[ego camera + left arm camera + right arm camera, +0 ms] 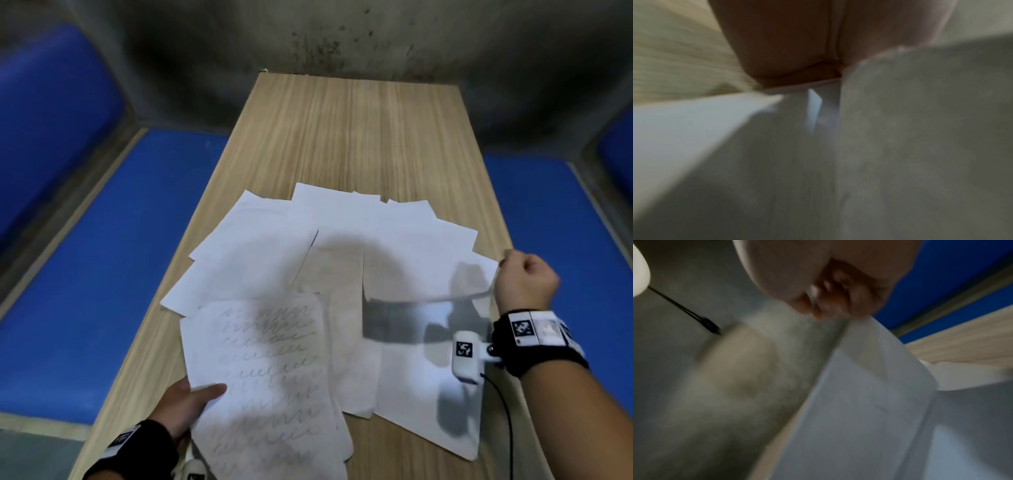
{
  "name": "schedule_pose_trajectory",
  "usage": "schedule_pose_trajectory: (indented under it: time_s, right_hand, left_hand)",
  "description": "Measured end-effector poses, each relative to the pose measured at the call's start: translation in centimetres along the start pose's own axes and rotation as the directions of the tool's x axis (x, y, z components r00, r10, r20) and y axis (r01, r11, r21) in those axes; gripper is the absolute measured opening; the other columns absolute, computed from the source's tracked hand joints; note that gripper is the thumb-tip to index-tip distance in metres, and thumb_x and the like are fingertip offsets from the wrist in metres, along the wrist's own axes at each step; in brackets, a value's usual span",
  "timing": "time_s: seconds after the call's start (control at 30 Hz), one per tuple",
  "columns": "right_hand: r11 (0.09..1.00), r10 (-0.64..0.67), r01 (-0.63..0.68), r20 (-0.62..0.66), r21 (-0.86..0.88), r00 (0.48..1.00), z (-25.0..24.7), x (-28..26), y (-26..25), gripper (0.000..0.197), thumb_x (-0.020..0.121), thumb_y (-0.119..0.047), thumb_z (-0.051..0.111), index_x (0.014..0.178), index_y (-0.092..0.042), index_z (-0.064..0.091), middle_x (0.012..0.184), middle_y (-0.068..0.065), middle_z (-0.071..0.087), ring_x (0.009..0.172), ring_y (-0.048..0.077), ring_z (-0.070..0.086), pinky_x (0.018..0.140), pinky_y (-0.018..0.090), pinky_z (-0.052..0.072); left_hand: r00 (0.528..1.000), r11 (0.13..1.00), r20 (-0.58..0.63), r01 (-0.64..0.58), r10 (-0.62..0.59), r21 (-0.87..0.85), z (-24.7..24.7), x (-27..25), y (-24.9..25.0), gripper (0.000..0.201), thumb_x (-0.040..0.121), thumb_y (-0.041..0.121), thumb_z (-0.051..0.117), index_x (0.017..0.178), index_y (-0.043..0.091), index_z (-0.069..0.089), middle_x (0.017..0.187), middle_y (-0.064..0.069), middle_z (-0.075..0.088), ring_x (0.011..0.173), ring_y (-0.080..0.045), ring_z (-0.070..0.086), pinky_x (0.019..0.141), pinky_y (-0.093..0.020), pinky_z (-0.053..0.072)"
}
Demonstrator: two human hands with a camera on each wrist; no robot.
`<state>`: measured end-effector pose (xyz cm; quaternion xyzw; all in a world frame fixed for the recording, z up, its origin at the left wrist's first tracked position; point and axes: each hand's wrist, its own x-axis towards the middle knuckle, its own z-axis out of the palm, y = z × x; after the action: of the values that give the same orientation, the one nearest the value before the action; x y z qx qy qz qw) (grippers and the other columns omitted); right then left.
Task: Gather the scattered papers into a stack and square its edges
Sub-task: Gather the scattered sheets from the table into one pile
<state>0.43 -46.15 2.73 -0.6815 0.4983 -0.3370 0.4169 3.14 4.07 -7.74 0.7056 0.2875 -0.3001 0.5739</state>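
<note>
Several white paper sheets (260, 260) lie fanned out and overlapping on the wooden table (352, 137). My left hand (186, 404) holds the near-left sheet with wavy handwriting (270, 377), thumb on top of its left edge. My right hand (524, 281) pinches the right edge of a blank sheet (421, 274) and lifts it, so it curls above the sheets below. In the right wrist view the fingers (838, 303) curl round that sheet's (869, 386) edge. The left wrist view is blurred, showing the palm (797, 40) against paper (920, 129).
The table is narrow, its left and right edges close to the papers. Blue padded surfaces (102, 274) flank it on both sides. A grey stained wall (342, 41) stands behind. Bare wood stretches beyond the fan of papers.
</note>
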Motion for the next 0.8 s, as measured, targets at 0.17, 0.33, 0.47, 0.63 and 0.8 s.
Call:
schedule_pose_trajectory:
  time_s: [0.17, 0.33, 0.47, 0.63, 0.8]
  right_hand:
    - [0.832, 0.244, -0.006, 0.357, -0.555, 0.901, 2.4, 1.4, 3.6, 0.036, 0.084, -0.039, 0.058, 0.075, -0.004, 0.063, 0.096, 0.022, 0.068, 0.077, 0.034, 0.058, 0.074, 0.035, 0.049]
    - [0.622, 0.335, 0.080, 0.357, -0.779, 0.872, 4.4, -1.0, 4.8, 0.071, 0.073, -0.057, 0.066, 0.122, -0.007, 0.053, 0.130, 0.021, 0.047, 0.120, 0.039, 0.046, 0.097, 0.044, 0.044]
    - [0.634, 0.347, 0.120, 0.420, -0.764, 0.839, 5.8, -0.7, 5.3, 0.068, 0.078, -0.047, 0.068, 0.130, -0.007, 0.049, 0.132, 0.021, 0.048, 0.119, 0.039, 0.050, 0.099, 0.041, 0.047]
    - [0.750, 0.389, 0.068, 0.521, -0.658, 0.760, 4.4, -0.2, 5.9, 0.029, 0.079, -0.024, 0.056, 0.104, -0.010, 0.062, 0.110, 0.012, 0.066, 0.098, 0.030, 0.062, 0.089, 0.032, 0.053]
    - [0.679, 0.485, -0.137, 0.300, -0.722, 0.822, 2.1, 0.3, 7.8, 0.052, 0.074, -0.039, 0.059, 0.115, -0.007, 0.062, 0.121, 0.019, 0.060, 0.100, 0.037, 0.061, 0.091, 0.043, 0.052]
  left_hand:
    - [1.000, 1.000, -0.003, 0.019, -0.019, -0.008, 0.2, -0.1, 0.1, 0.038, 0.076, 0.003, 0.076, 0.112, -0.004, 0.067, 0.103, -0.021, 0.074, 0.089, -0.038, 0.072, 0.078, -0.039, 0.054]
    - [0.999, 1.000, -0.035, 0.013, -0.013, -0.006, 0.6, -0.5, 0.3, 0.035, 0.078, 0.002, 0.074, 0.112, -0.004, 0.066, 0.101, -0.020, 0.073, 0.087, -0.033, 0.071, 0.068, -0.030, 0.053]
    - [0.998, 1.000, -0.055, -0.004, 0.005, 0.006, 0.7, -0.7, 0.2, 0.035, 0.078, 0.002, 0.074, 0.113, -0.002, 0.066, 0.098, -0.016, 0.072, 0.085, -0.028, 0.069, 0.067, -0.028, 0.050]
    - [0.998, 1.000, -0.062, -0.010, 0.010, 0.006, 0.8, -0.7, 0.1, 0.037, 0.078, 0.004, 0.075, 0.114, 0.000, 0.066, 0.106, -0.018, 0.072, 0.091, -0.033, 0.069, 0.071, -0.032, 0.052]
    - [0.998, 1.000, -0.062, -0.018, 0.018, 0.012, 0.7, -0.8, 0.0, 0.035, 0.077, 0.006, 0.076, 0.111, 0.001, 0.068, 0.102, -0.018, 0.073, 0.088, -0.033, 0.070, 0.069, -0.032, 0.053]
